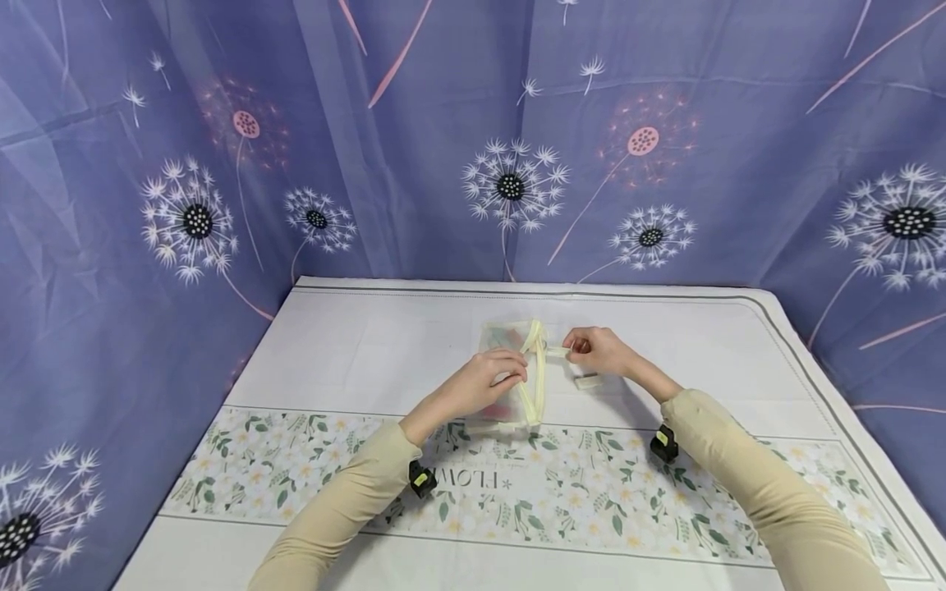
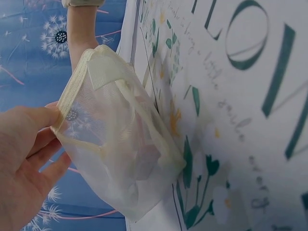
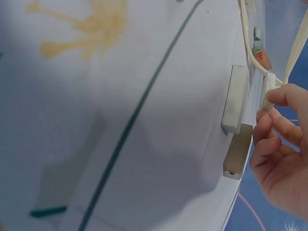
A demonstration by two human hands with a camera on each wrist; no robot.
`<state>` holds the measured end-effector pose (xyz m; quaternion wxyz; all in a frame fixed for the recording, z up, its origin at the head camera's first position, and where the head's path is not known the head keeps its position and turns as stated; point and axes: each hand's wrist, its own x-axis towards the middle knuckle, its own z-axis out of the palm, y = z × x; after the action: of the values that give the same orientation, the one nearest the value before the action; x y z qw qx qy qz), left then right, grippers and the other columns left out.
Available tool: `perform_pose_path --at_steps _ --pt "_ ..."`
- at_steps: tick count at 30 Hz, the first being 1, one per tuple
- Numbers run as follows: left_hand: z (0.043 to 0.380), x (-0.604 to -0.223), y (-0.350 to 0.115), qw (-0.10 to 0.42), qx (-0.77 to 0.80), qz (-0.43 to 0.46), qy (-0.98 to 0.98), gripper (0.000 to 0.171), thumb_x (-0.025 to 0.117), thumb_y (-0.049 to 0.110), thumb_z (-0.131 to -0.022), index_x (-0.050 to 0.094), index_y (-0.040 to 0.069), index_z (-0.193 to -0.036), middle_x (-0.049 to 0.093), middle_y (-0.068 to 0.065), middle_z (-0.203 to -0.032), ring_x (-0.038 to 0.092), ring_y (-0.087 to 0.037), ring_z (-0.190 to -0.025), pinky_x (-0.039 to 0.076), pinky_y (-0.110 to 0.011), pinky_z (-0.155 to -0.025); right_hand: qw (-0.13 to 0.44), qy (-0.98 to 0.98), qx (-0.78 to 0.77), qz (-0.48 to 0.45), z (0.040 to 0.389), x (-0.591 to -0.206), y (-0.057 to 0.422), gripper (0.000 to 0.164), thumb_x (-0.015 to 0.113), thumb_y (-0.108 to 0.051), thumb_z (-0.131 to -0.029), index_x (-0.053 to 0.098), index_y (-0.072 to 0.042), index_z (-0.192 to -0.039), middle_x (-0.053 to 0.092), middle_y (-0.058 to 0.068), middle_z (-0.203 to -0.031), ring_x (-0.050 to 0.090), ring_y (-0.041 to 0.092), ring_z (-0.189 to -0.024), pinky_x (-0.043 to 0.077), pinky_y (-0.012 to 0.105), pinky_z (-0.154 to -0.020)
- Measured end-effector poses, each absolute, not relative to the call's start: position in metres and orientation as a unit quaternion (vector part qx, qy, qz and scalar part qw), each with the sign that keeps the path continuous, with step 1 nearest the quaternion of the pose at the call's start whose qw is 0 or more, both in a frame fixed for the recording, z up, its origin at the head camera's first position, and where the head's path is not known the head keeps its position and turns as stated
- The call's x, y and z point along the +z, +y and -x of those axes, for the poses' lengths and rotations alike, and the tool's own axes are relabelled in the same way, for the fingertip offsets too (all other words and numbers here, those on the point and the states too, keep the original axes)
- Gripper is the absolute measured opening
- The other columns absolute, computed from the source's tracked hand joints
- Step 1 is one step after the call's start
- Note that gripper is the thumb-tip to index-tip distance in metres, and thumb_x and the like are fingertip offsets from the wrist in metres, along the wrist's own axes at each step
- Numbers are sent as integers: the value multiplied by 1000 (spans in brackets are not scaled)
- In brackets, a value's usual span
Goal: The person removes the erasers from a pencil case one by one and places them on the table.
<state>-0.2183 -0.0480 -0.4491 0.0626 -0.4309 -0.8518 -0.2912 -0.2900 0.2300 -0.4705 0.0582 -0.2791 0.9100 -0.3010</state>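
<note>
A see-through mesh pouch (image 1: 510, 394) with cream edging lies on the table, its mouth turned to the right. My left hand (image 1: 491, 379) pinches the edging of that mouth, thumb on one side and fingers on the other, as the left wrist view shows. Reddish and greenish shapes show dimly through the mesh. Just beside the mouth, my right hand (image 1: 597, 351) pinches a small pale block (image 3: 267, 92) between thumb and fingertips. Below the right hand lie another pale block (image 3: 235, 98) and a brownish block (image 3: 237, 153) with a small dark mark on its end.
Beyond the pouch edging in the right wrist view sit an orange block with a red picture (image 3: 261, 57) and a small grey-green block (image 3: 257, 33). A white cloth with a flower band (image 1: 576, 492) covers the table. A blue dandelion-print curtain (image 1: 414, 164) hangs behind it.
</note>
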Motion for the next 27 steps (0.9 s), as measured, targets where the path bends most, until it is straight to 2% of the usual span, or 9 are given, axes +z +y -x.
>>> perform_pose_path --at_steps 9,18,27 --pt "217 -448 -48 84 -289 426 -853 16 60 16 -96 73 7 -101 67 -6 -116 60 -20 -117 50 -28 -101 40 909 -304 283 290 -471 233 13 63 -7 -90 66 -1 -102 67 7 -81 56 9 -63 47 23 -58" --pt "214 -446 -48 86 -289 418 -857 15 60 14 -96 72 7 -101 66 -6 -116 59 -20 -116 50 -28 -100 24 912 -299 280 289 -473 235 14 64 -4 -91 67 0 -104 68 11 -84 60 15 -69 49 27 -61" --pt "214 -448 -47 91 -285 413 -860 15 60 15 -97 72 8 -101 66 -5 -115 59 -18 -114 51 -29 -98 49 906 -295 300 287 -473 237 15 66 -2 -89 69 -1 -104 67 9 -83 52 7 -59 45 23 -56"
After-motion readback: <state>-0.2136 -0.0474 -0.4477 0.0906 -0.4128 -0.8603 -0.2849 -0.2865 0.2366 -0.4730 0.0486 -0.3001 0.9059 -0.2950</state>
